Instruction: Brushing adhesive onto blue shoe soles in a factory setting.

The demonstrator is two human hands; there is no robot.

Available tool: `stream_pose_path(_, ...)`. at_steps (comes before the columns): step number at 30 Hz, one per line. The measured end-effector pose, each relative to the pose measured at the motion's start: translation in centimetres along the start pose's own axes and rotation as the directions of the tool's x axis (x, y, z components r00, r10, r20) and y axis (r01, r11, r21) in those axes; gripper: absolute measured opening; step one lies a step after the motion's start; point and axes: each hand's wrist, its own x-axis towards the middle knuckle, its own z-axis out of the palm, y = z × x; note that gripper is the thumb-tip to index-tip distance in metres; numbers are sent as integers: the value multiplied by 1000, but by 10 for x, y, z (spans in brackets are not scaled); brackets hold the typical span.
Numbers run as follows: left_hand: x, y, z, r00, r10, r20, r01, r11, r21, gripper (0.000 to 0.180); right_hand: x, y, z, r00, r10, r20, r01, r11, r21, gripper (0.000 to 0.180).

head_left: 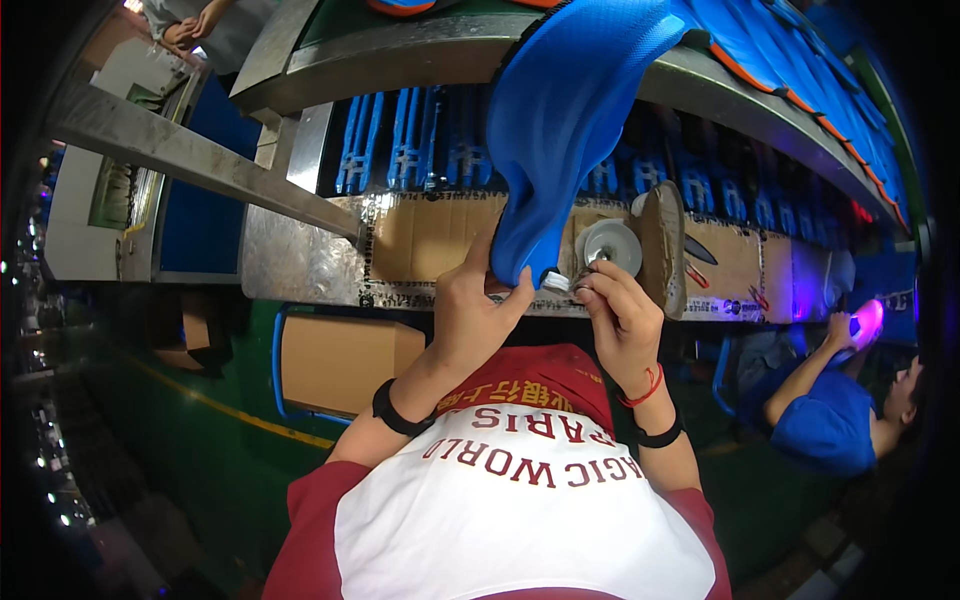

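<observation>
Left hand [470, 310] pinches the low tip of one blue cloth piece [570, 110] hanging off the surface [400, 55]; right hand [620, 315], fingers closed on a small white bit (can't tell what), works beside a grey wheel [610, 245]. Best keep the tip taut, steady. Count: 1 cloth, 1 wheel, 2 hands.

Blue mesh cloth [575, 110], fine-textured with a slight sheen, draped from the brushed, dull grey metal bench [420, 50]. Brown matt cardboard [430, 235] lines the worn, scratched metal ledge [300, 265]. Round polished metal disc [610, 245], glossy. Left hand [475, 310] pinches the cloth; right hand [625, 320] wears a red thread and a matt black band.
</observation>
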Motion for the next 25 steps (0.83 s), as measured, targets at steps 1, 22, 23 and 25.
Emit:
stream_pose_path(1,1,-1,0,1000,-1,-2,1,1000,1,53,0,0,-1,1000,20,2,-20,999,28,11)
stream_pose_path(22,-3,-4,1,998,-32,56,33,999,-18,55,-2,0,-3,996,-79,-27,72,973,-219,14)
stream_pose_path(23,-3,-4,1,998,-30,60,31,999,-21,56,-2,-1,-3,997,-67,-30,59,974,-218,14)
stream_pose_path(25,-3,-5,1,998,-28,63,29,999,-25,56,-2,-1,-4,996,-81,-31,72,972,-225,14)
